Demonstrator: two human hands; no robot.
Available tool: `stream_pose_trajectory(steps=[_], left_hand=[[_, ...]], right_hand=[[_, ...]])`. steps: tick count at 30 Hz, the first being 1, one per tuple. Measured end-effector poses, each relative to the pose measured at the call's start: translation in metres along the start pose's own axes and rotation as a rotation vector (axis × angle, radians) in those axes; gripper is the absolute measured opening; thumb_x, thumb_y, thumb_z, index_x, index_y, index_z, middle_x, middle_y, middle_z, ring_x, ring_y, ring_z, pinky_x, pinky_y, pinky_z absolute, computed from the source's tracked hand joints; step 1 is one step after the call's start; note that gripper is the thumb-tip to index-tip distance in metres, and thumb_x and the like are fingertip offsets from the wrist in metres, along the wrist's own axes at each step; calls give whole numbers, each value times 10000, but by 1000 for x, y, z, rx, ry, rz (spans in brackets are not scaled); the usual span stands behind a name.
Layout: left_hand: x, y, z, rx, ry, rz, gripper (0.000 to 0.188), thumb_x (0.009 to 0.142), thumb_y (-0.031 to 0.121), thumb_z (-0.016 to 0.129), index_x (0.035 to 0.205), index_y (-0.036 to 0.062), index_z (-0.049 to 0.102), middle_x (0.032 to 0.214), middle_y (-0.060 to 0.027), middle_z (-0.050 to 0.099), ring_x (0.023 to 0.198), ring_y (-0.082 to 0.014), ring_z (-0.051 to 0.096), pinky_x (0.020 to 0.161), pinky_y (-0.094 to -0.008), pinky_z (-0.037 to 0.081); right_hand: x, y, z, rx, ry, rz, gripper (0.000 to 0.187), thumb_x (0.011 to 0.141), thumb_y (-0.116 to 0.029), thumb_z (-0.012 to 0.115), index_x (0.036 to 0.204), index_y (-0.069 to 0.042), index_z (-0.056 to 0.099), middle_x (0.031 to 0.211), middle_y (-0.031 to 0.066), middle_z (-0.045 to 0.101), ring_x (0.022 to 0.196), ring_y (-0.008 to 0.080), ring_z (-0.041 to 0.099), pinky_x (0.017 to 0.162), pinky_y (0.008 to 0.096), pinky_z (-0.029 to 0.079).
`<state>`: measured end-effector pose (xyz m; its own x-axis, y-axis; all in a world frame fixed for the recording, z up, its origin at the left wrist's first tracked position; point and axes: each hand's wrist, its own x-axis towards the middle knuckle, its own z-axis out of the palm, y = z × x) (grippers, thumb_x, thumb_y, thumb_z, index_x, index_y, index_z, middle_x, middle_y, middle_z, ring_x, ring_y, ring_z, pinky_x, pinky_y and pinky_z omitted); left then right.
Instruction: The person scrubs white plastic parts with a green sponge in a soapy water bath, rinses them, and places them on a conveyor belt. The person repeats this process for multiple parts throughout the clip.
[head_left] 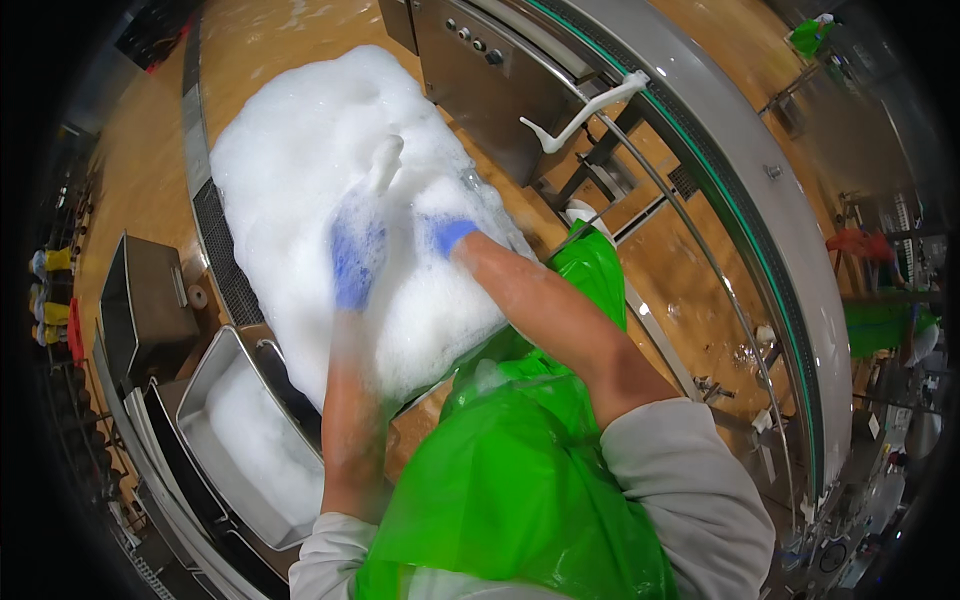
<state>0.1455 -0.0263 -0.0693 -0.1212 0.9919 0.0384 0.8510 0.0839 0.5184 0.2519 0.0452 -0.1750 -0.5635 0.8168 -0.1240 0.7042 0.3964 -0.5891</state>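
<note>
A large heap of white foam (290, 150) covers a wide tub, whose wall (515, 235) shows at the right. My left hand (357, 255), in a blue glove, reaches into the foam. Suds coat its fingers, so their pose is hidden. Just beyond it a narrow foam-covered shape (385, 163) sticks up; I cannot make out what it is or whether the hand holds it. To the right, my right hand (452, 236), also blue-gloved, is sunk in the foam up to near the wrist. Its fingers are out of sight.
A grey basin (195, 400) with foam in it stands at the lower left, beside a metal bin (150, 300). On the right are a steel machine (500, 90), a curved conveyor (770, 250) and a metal rail (690, 210). My green apron (500, 480) touches the tub's near side.
</note>
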Motion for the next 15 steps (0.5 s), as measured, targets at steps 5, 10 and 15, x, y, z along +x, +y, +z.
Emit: stream_pose_trajectory(steps=[5,10,15], left_hand=[[-5,-22,11,-343,51,-19,214,937,123,520,1070,8,642,954,-199,631,889,-316,615,795,-400,490],[-3,-17,13,-396,-25,-74,201,955,127,498,1025,-17,620,924,-198,623,865,-312,607,779,-396,483],[11,-7,15,-790,-23,-361,246,951,196,539,1002,-33,614,901,-185,600,846,-308,582,795,-385,472]], right_hand=[[-7,-1,-3,2,37,28,325,929,-144,531,1212,-24,634,1201,174,639,1122,299,593,993,394,463],[-10,2,0,-14,45,38,326,931,-142,531,1218,-24,630,1200,170,638,1124,296,589,997,391,460],[-12,-3,4,-22,7,6,327,933,-141,531,1224,-24,625,1199,165,638,1126,293,586,1001,388,457]])
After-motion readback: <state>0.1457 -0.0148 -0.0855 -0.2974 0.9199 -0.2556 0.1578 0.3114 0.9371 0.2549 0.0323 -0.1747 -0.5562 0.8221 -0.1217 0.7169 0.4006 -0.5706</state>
